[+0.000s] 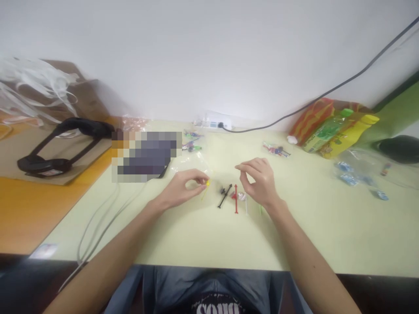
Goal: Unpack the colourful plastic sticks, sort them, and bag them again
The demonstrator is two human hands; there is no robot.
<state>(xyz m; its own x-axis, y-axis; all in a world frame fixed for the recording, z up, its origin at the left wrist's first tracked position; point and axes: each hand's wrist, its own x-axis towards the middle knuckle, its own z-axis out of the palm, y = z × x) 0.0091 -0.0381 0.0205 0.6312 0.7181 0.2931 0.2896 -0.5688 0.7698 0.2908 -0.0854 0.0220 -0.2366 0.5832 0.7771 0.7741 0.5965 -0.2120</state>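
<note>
Between thumb and fingertips, my left hand (187, 187) pinches a small yellow piece (207, 183), with a thin yellow stick slanting below it. My right hand (258, 179) is raised over the table, its fingers curled together near the thumb; whatever they may hold is too small to make out. Between the hands lie a black arrow-like stick (224, 196) with a small dark piece beside it, a red stick (236, 199) and a white stick (246, 205). A light green stick (261, 209) lies partly under my right wrist.
Small colourful bundles (276, 149) lie farther back. Bottles (347, 137) and blue packets (348, 179) are at the right. A blurred dark object (147, 157), a black frame (65, 146) and loose cables (98, 222) are at the left. A power strip (212, 121) sits by the wall.
</note>
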